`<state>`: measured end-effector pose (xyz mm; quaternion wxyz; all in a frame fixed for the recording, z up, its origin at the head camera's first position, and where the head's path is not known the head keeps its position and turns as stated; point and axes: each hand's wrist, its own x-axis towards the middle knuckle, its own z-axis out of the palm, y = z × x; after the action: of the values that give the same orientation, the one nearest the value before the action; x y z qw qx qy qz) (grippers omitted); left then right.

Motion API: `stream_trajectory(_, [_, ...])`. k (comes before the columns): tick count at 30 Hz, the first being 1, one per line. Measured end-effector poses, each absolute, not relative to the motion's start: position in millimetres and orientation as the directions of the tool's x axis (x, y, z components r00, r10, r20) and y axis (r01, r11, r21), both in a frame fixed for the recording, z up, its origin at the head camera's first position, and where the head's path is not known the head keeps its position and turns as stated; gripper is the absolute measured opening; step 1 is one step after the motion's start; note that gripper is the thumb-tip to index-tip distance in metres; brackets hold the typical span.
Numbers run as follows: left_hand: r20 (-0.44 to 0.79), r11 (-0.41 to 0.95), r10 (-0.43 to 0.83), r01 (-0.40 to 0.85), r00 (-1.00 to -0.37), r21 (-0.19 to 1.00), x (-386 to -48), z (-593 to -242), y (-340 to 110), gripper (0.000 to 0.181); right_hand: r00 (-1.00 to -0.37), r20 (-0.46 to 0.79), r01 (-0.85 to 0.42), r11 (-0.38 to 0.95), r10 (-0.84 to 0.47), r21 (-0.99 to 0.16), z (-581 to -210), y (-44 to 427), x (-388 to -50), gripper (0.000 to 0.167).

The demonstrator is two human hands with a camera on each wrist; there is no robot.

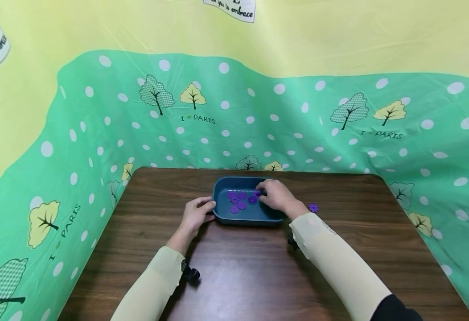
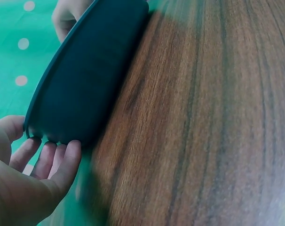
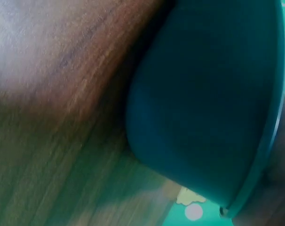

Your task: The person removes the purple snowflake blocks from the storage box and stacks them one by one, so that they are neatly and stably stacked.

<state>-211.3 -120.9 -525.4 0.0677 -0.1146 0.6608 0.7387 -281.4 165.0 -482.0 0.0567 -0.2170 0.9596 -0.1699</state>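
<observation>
A dark blue rectangular tray sits on the brown table, with several purple flower-shaped pieces lying on its floor. At the tray's left end, my left hand grips it, thumb at the rim and fingertips against the outer wall, as the left wrist view shows. My right hand reaches over the tray's right side, its curled fingers pinching a purple piece inside. In the right wrist view the tray's outer wall hides most of this hand.
One purple flower-shaped piece lies on the table right of the tray, beside the right wrist. A wood-grain table spreads around the tray. Green and yellow printed cloth hangs behind the table and along its sides.
</observation>
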Motion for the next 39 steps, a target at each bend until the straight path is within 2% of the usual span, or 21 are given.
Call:
stream_trajectory(10, [-0.246, -0.115, -0.06, -0.239, -0.967, 0.964, -212.6, -526.8, -120.9, 0.038, -0.899, -0.108, -0.386, 0.885, -0.424, -0.262, -489.5, 155.4, -282.4, 0.03])
stream_trajectory(18, [-0.216, -0.13, -0.063, -0.207, -0.974, 0.97, -212.2, -529.0, -120.4, 0.038, -0.9, -0.1, -0.404, 0.897, -0.425, -0.179, -491.2, 150.2, -280.9, 0.024])
stream_trajectory(33, [-0.219, -0.126, -0.062, -0.21, -0.974, 0.97, -211.2, -526.9, -120.2, 0.036, -0.923, -0.091, -0.351, 0.915, -0.374, -0.199, -495.3, 149.1, -284.0, 0.017])
stream_trajectory(39, [-0.218, -0.132, -0.066, -0.208, -0.974, 0.969, -211.3, -528.7, -119.2, 0.037, -0.915, -0.088, -0.377, 0.911, -0.395, -0.171, -496.2, 149.1, -283.6, 0.018])
